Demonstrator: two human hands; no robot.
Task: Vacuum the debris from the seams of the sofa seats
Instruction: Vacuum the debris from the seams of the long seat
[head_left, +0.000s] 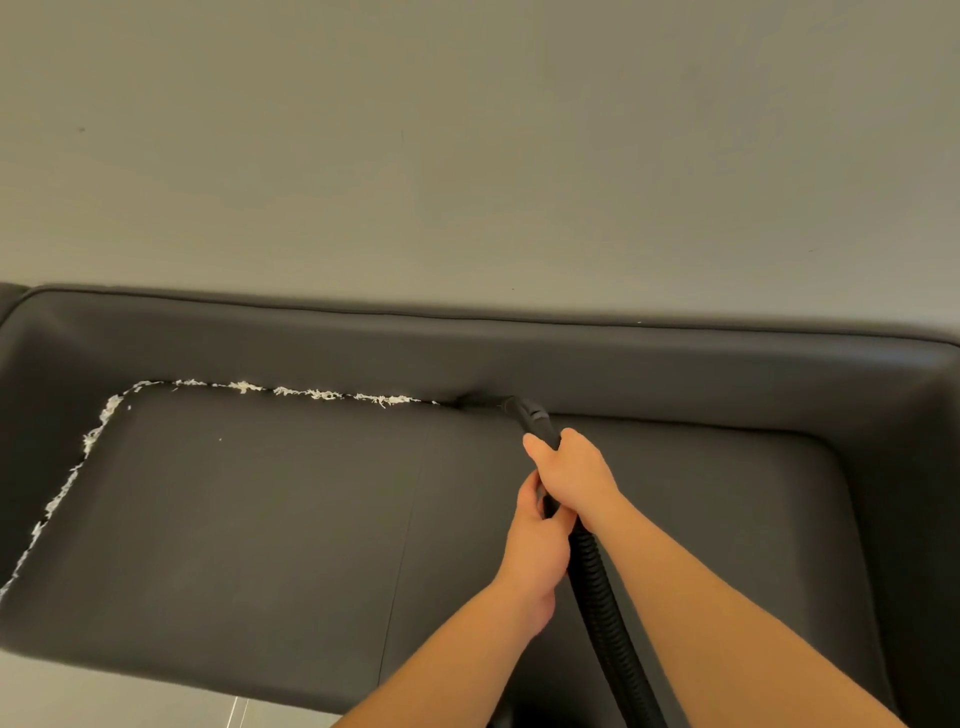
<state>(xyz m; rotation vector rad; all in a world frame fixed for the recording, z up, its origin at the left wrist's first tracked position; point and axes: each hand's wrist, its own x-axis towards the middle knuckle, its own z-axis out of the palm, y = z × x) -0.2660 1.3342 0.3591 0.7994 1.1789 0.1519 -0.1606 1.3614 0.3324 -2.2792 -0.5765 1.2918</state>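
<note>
**Crevice vacuuming along the rear seat seam, nozzle at mid-sofa**

At far left, white shredded debris lies in the seam between the seat cushion and the sofa's side panel, a ragged, fibrous line that climbs from the near edge to the rounded back corner. From there it turns and runs rightward along the rear seam beneath the backrest, thinning out just short of the nozzle. The sofa upholstery is dark, smooth and leather-like, with piped edges; one stray white fleck sits on the open cushion.

At centre, the black nozzle is pressed into the rear seam, its tip pointing left toward the remaining debris. The seam to its right shows no white, so the right half appears done. The long axis of the debris line extends leftward from the tip, then bends toward the viewer at the corner; the next travel likely follows that path.

The left hand is curled around the tube below, nearer the viewer; the right hand grasps it higher, nearer the nozzle. Below both, the ribbed, corrugated hose trails down and right out of frame. A plain pale wall fills the background.
</note>
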